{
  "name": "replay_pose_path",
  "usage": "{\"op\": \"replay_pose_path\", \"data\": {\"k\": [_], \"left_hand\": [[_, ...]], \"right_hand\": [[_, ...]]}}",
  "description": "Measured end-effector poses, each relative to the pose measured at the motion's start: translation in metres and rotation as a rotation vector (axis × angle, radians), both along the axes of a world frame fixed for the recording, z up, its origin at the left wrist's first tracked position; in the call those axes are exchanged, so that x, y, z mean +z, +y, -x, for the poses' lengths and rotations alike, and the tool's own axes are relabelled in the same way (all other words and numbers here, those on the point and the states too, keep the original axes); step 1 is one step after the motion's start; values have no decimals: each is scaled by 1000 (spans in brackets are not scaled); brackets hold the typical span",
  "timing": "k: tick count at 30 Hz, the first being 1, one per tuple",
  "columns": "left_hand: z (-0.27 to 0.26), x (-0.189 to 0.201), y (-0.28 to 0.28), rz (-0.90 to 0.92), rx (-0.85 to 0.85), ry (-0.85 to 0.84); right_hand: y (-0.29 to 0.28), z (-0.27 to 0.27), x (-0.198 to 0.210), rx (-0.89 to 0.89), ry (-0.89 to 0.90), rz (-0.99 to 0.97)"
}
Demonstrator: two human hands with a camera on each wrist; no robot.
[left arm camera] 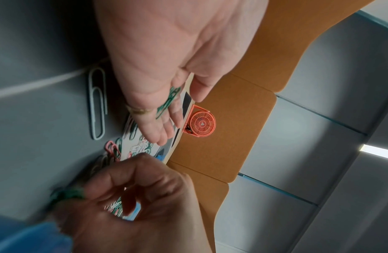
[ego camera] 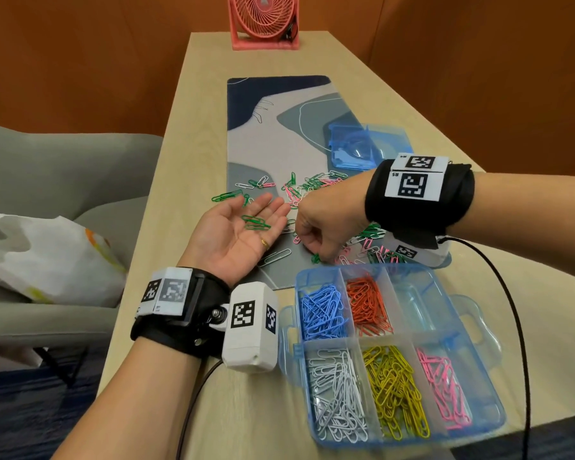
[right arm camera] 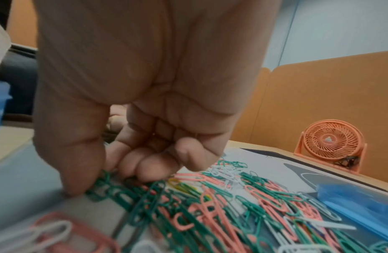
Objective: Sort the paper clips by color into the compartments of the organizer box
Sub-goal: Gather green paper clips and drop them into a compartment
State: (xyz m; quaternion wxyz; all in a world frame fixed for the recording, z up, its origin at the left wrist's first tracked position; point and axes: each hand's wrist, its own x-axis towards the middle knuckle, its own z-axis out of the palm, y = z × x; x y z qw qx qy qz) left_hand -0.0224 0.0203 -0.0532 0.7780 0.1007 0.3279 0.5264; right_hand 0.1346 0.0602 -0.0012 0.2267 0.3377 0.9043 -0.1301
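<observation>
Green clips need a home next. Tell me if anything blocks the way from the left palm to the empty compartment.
Nothing visible does. The green clips lie on the open left hand. The empty compartment, beside the orange one in the organizer box, is uncovered. The right hand works the pile just beyond it.

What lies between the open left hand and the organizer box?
In the head view, one large white clip on the mat, between the left hand and the box.

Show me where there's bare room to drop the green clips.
The far-right compartment of the organizer box, beside the orange clips, holds nothing. Bare mat lies beyond the loose clip pile. It is crowded around the right hand.
</observation>
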Motion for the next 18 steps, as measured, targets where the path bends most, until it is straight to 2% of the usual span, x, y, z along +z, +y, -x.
{"op": "replay_pose_path", "data": {"k": [4, 9, 14, 18], "left_hand": [[-2, -1, -1, -1, -39, 11], [-3, -4, 0, -29, -76, -72], [-3, -3, 2, -21, -21, -132], [-2, -1, 1, 14, 21, -79]], "right_hand": [[8, 4, 14, -101, 158, -48], [15, 19, 29, -165, 363, -30], [16, 28, 25, -151, 376, -51], [21, 21, 27, -173, 300, -103]]}}
